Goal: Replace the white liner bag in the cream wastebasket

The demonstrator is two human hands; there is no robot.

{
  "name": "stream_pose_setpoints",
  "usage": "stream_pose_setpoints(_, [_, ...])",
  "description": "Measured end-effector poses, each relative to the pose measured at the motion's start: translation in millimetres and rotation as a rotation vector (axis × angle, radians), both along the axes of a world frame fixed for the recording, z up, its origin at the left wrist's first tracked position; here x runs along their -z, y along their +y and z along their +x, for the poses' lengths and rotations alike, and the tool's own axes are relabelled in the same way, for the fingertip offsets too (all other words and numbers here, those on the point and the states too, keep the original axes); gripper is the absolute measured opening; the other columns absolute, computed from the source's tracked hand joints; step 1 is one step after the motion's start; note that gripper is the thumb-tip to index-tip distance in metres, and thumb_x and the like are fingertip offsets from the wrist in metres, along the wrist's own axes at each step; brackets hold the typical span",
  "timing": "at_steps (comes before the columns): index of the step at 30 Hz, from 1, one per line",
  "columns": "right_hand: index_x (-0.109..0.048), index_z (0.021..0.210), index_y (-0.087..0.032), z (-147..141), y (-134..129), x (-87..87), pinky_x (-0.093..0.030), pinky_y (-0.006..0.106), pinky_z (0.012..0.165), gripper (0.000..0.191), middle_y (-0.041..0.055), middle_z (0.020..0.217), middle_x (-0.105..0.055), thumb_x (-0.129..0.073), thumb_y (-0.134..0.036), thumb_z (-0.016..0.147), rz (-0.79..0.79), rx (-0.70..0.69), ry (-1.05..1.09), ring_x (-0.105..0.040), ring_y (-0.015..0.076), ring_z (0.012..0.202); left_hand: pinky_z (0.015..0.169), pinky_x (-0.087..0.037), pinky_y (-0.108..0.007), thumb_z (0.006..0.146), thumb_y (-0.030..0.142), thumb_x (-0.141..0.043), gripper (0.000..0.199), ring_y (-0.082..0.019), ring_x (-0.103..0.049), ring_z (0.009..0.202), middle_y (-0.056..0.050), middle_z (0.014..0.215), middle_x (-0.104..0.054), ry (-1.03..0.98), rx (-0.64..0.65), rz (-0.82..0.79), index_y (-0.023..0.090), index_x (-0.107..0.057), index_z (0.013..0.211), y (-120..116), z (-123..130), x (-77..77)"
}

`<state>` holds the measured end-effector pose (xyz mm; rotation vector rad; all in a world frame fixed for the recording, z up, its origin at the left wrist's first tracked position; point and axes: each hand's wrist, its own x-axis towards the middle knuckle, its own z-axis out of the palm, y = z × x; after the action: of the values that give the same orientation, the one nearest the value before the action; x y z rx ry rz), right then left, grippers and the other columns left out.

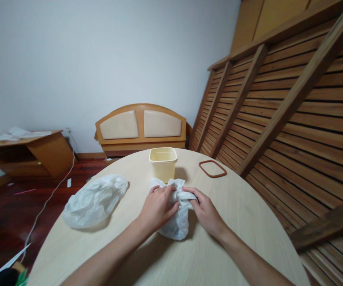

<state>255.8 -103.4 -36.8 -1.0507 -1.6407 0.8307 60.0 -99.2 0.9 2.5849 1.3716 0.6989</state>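
Observation:
A crumpled white plastic bag [176,226] is bunched between my two hands, low over the round table. My left hand [158,206] grips its upper left part, fingers bent into the plastic. On the other side, my right hand [205,210] pinches a gathered fold of the same bag between thumb and fingers. Right behind the bag stands a pale yellow square bin [163,167], upright with its mouth open. A brown rounded-square ring [212,169] lies flat to the right of the bin. At the left, a second white plastic bag [95,201] lies rumpled on the tabletop.
The round light-wood table [243,238] fills the front. Beyond it stands a wooden headboard [140,123] against the wall. Wooden slatted panels [278,119] lean at the right. A low desk [51,153] with white papers is at the left, with a cable on the floor.

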Motion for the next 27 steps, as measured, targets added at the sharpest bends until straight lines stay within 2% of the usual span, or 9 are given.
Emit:
stream_pose_setpoints(2, [-0.065, 0.116, -0.022, 0.1, 0.4, -1.3, -0.046, 0.039, 0.101, 0.030, 0.0082, 0.122, -0.069, -0.055, -0.024, 0.088, -0.023, -0.011, 0.073, -0.063, 0.0227, 0.115, 0.105, -0.041, -0.053, 0.087, 0.030, -0.067, 0.039, -0.030, -0.067, 0.108, -0.010, 0.116, -0.072, -0.055, 0.015, 0.016, 0.020, -0.053, 0.123, 0.0, 0.3, 1.6])
stream_pose_setpoints(3, [-0.065, 0.114, -0.022, 0.2, -0.1, -2.2, -0.047, 0.038, 0.099, 0.028, 0.0083, 0.120, -0.069, -0.058, -0.026, 0.088, -0.036, -0.022, 0.108, -0.064, 0.0228, 0.112, 0.104, -0.041, -0.052, 0.087, 0.032, -0.068, 0.043, -0.029, -0.067, 0.107, -0.009, 0.113, -0.073, -0.081, 0.026, 0.012, 0.020, -0.052, 0.125, -0.2, 1.0, 2.1])
stream_pose_setpoints(7, [-0.063, 0.109, -0.022, 0.6, -3.5, -6.1, -0.053, 0.033, 0.086, 0.023, 0.0067, 0.107, -0.072, -0.062, -0.031, 0.088, -0.079, -0.085, 0.227, -0.068, 0.0204, 0.098, 0.097, -0.046, -0.045, 0.085, 0.039, -0.071, 0.053, -0.026, -0.069, 0.090, -0.001, 0.078, -0.071, -0.172, 0.056, -0.091, 0.019, -0.050, 0.130, 0.1, 5.2, 3.6])
stream_pose_setpoints(9, [-0.062, 0.108, -0.023, 0.6, -4.0, -6.5, -0.053, 0.031, 0.085, 0.024, 0.0058, 0.104, -0.071, -0.065, -0.032, 0.087, -0.075, -0.110, 0.287, -0.067, 0.0190, 0.096, 0.093, -0.047, -0.042, 0.084, 0.040, -0.072, 0.054, -0.026, -0.068, 0.086, 0.000, 0.072, -0.068, -0.194, 0.035, -0.138, 0.019, -0.051, 0.129, 1.3, 6.5, 4.9])
stream_pose_setpoints(11, [-0.060, 0.108, -0.023, 0.7, -3.0, -5.3, -0.053, 0.031, 0.087, 0.026, 0.0055, 0.104, -0.071, -0.068, -0.032, 0.084, -0.060, -0.121, 0.349, -0.067, 0.0186, 0.097, 0.089, -0.048, -0.041, 0.083, 0.038, -0.072, 0.051, -0.027, -0.067, 0.090, -0.001, 0.075, -0.069, -0.205, 0.008, -0.153, 0.019, -0.054, 0.126, 3.0, 6.5, 6.4])
stream_pose_setpoints(16, [-0.058, 0.109, -0.024, 2.9, 1.5, -1.8, -0.055, 0.033, 0.086, 0.034, 0.0075, 0.107, -0.070, -0.071, -0.036, 0.080, -0.084, -0.117, 0.424, -0.068, 0.0213, 0.099, 0.088, -0.048, -0.041, 0.078, 0.028, -0.075, 0.040, -0.028, -0.066, 0.097, -0.008, 0.099, -0.073, -0.258, -0.026, -0.172, 0.019, -0.060, 0.114, 5.6, 5.5, 6.1])
stream_pose_setpoints(20, [-0.058, 0.114, -0.023, 2.9, 1.4, -2.9, -0.056, 0.035, 0.085, 0.044, 0.0093, 0.112, -0.070, -0.075, -0.033, 0.075, -0.117, -0.122, 0.373, -0.069, 0.0230, 0.101, 0.088, -0.049, -0.040, 0.076, 0.025, -0.077, 0.038, -0.027, -0.066, 0.093, -0.007, 0.098, -0.073, -0.332, -0.032, -0.199, 0.019, -0.061, 0.110, 6.1, 6.9, 4.9])
stream_pose_setpoints(24, [-0.061, 0.107, -0.022, -1.4, 0.3, -3.3, -0.055, 0.032, 0.081, 0.038, 0.0065, 0.104, -0.073, -0.071, -0.024, 0.072, -0.104, -0.054, 0.256, -0.070, 0.0206, 0.092, 0.093, -0.047, -0.043, 0.072, 0.023, -0.080, 0.040, -0.027, -0.063, 0.100, -0.008, 0.105, -0.071, -0.349, -0.009, -0.162, 0.019, -0.062, 0.108, 5.2, 8.1, 7.2])
stream_pose_setpoints(27, [-0.062, 0.102, -0.021, -3.3, 0.0, -3.1, -0.055, 0.031, 0.075, 0.030, 0.0057, 0.101, -0.074, -0.066, -0.021, 0.072, -0.113, -0.007, 0.219, -0.071, 0.0201, 0.087, 0.097, -0.045, -0.045, 0.075, 0.029, -0.080, 0.041, -0.028, -0.062, 0.104, -0.009, 0.108, -0.070, -0.328, 0.007, -0.127, 0.018, -0.062, 0.110, 2.9, 8.3, 7.6])
